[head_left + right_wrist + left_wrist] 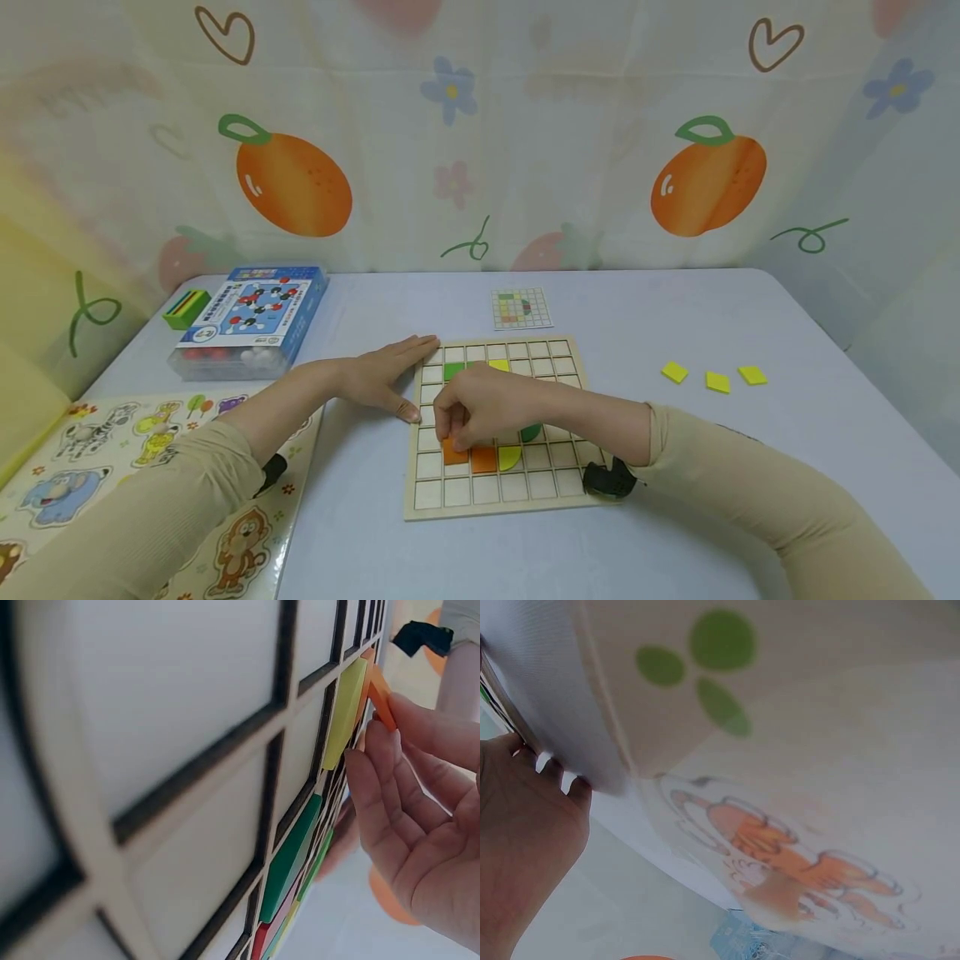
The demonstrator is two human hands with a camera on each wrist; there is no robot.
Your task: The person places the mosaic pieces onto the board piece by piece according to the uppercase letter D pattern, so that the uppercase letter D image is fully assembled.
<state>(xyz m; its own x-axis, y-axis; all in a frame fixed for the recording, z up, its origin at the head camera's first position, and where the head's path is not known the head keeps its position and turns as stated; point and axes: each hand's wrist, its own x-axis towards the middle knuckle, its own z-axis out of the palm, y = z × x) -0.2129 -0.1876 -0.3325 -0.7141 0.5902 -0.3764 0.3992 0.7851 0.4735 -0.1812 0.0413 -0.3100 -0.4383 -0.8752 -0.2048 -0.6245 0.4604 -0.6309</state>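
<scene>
My right hand [491,404] pinches an orange square tile [454,452] between thumb and fingers, low over the left side of a wooden grid board [480,510]. In the right wrist view, that tile [382,697] stands tilted against the grid. Beside it, another orange tile [483,459] and a yellow rounded piece [509,457] lie in cells. A dark green piece [530,432], a green tile [453,370] and a yellow tile [498,365] show around my hand, which hides the middle cells. My left hand [378,377] rests with fingers spread at the board's left edge.
A small pattern card [522,308] lies behind the board. Three yellow tiles [717,382] are on the table at right. At back left stand a blue-topped box [258,312] and a green block [187,309]. An animal picture board [247,542] lies under my left arm.
</scene>
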